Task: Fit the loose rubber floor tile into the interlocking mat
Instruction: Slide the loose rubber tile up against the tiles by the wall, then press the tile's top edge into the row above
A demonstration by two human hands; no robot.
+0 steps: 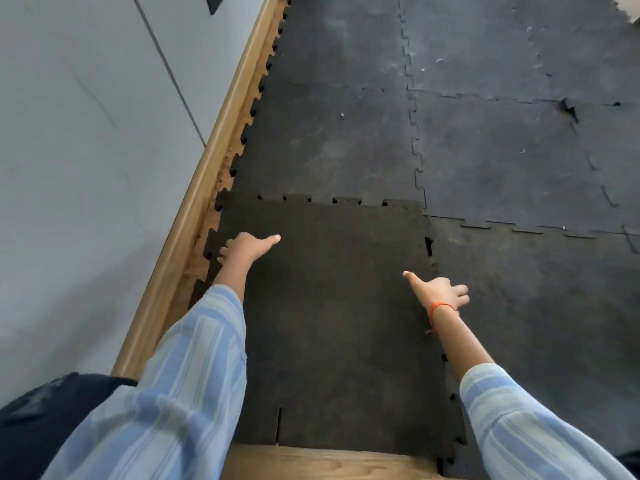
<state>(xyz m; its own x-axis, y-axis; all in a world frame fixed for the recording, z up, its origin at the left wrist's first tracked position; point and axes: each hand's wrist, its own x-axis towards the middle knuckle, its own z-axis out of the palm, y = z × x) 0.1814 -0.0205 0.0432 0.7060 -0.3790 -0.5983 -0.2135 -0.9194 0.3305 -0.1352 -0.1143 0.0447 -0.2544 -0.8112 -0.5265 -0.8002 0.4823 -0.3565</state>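
The loose rubber floor tile (332,306) is a dark square with toothed edges, lying in the near-left corner of the interlocking mat (502,150). Its far teeth overlap the neighbouring tile and small gaps show along that seam. My left hand (247,247) grips the tile's left edge, thumb on top and fingers curled under the rim. My right hand (438,292) rests at the tile's right edge, thumb stretched across the tile and fingers over the seam with the mat; whether they curl under the edge is hidden.
A wooden skirting board (207,188) runs along the grey wall (86,150) on the left. Bare wooden floor (322,462) shows at the near edge of the tile. A torn, lifted spot (568,107) marks the mat at the far right.
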